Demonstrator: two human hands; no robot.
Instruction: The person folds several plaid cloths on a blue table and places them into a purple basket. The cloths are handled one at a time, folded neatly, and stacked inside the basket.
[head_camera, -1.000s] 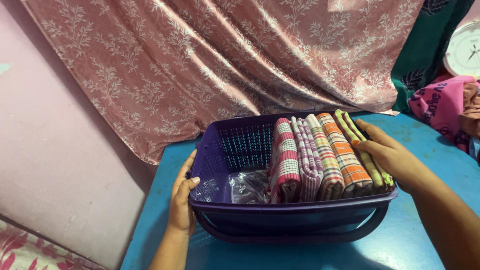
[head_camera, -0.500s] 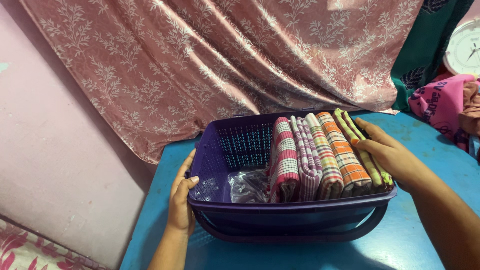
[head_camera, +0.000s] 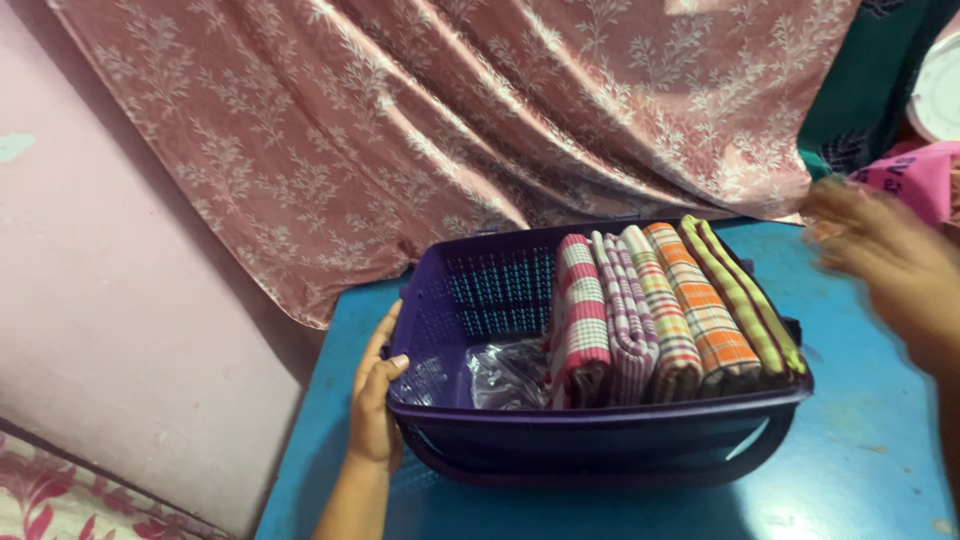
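A purple plastic basket (head_camera: 600, 435) stands on a blue table (head_camera: 860, 450). Several folded checked cloths (head_camera: 670, 315) stand upright in a row in its right half. A crumpled clear plastic bag (head_camera: 505, 372) lies on the basket floor to their left. My left hand (head_camera: 375, 400) grips the basket's left rim, thumb over the edge. My right hand (head_camera: 885, 255) is in the air to the right of the basket, blurred by motion, fingers apart, holding nothing.
A pink leaf-patterned curtain (head_camera: 480, 120) hangs behind the basket and onto the table's back edge. Pink and green fabric (head_camera: 915, 175) is piled at the far right, near a white round clock (head_camera: 940, 90). A pink wall (head_camera: 110, 280) is at the left.
My right hand has lifted off the green-yellow cloth at the row's right end and swung away to the right. The view has shifted slightly. The left hand stays on the rim.
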